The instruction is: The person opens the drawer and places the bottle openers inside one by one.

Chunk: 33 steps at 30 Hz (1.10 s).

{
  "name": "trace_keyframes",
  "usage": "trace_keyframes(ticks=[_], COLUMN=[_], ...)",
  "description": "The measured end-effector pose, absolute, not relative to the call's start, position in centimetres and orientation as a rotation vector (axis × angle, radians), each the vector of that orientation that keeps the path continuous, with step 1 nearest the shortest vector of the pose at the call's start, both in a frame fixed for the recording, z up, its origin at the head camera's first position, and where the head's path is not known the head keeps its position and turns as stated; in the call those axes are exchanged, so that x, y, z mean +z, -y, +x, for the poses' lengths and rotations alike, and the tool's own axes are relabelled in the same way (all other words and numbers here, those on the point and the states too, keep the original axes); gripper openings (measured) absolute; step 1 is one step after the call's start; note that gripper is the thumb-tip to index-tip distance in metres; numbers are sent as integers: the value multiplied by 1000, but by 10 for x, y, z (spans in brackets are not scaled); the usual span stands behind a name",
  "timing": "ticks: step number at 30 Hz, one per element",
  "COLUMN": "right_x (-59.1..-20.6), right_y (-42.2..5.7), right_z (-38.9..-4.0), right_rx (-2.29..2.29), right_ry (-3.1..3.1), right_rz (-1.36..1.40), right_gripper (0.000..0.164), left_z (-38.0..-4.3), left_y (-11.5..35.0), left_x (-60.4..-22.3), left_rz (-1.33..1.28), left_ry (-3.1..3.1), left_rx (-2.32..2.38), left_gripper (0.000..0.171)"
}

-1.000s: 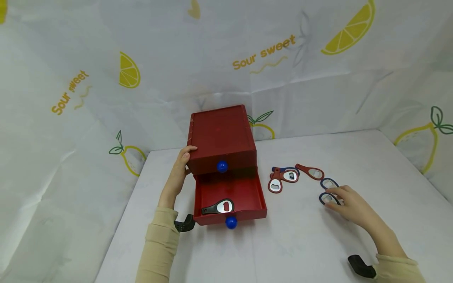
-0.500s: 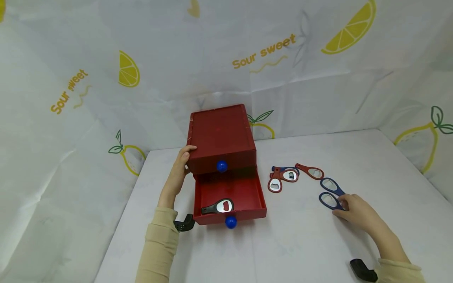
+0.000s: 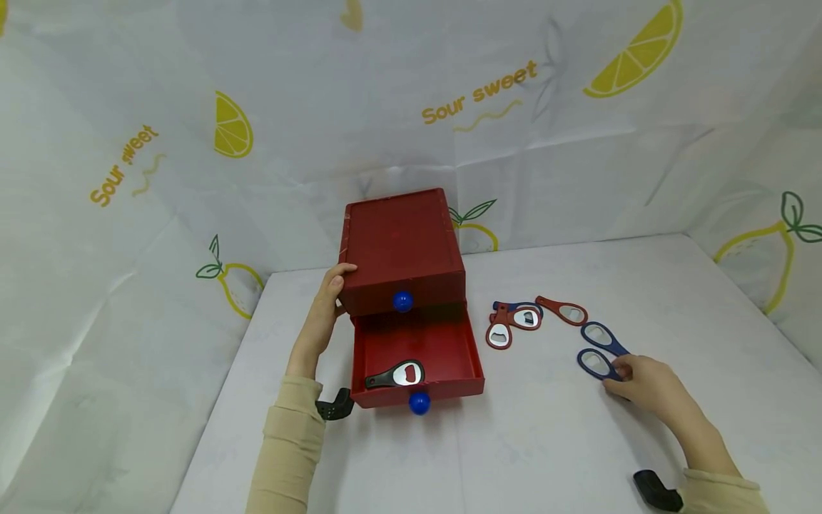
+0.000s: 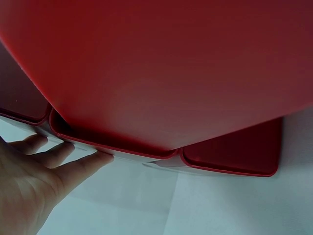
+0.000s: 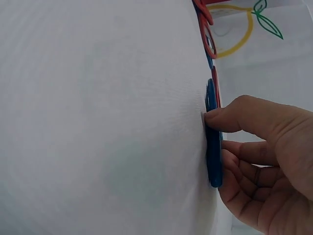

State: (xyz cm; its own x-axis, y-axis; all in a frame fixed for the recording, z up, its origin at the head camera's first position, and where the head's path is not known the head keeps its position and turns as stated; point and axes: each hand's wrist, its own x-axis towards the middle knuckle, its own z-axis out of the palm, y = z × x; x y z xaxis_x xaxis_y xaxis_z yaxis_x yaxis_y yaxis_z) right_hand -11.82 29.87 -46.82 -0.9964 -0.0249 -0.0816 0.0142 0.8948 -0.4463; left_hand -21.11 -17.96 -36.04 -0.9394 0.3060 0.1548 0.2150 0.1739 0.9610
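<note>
From my end, the right hand (image 3: 647, 385) has its thumb and fingers clamped on the handle of a blue bottle opener (image 3: 597, 364), at the right side of the white table (image 3: 533, 442). A second blue opener (image 3: 599, 334) lies just behind it, its handle end by the fingertips (whether they touch, I can't tell). Next to that I see a red opener (image 3: 570, 313), and farther left a little overlapping pile of openers (image 3: 499, 336), red ones over a blue one. Well across from there, the left hand (image 3: 317, 318) rests on the left side of a red cabinet (image 3: 398, 246), fingers fairly straight, one fingertip over the top edge. The cabinet's lower drawer (image 3: 443, 357) stands out with a black opener (image 3: 384, 378) inside, near its front. A white lemon-print cloth (image 3: 359, 107) hangs behind.
</note>
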Motion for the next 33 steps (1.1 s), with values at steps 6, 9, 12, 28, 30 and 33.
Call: trace_keyframes(ticks=[6,9,12,28,30,33], right_x=[-468,-465,-460,-389,-382,-375], right_y=[-298,-296,-292,-232,-223,-209], right_z=[-118,-118,-118,-107,-108,-112], right_rx=[-722,-736,-747,-866,-904,-950], right_ry=[-3016,-3032,-3048,-3293,-3332,-3339], right_rz=[-17,-43,-81,-415,-540,-729], right_gripper=[38,39,39,34,34,36], left_z=[-212,-212,-212,-211,-210,-211], left_y=[179,178,178,180,180,179], left_x=[-360,-359,-358,-361,-361,-362], left_rz=[530,530,528,533,534,530], left_ry=[-2350,-2350,-2350,-2357,-2354,-2355], left_rx=[1906,1908,1911,1902,1903,1903], left_gripper=[41,41,41,42,42,42])
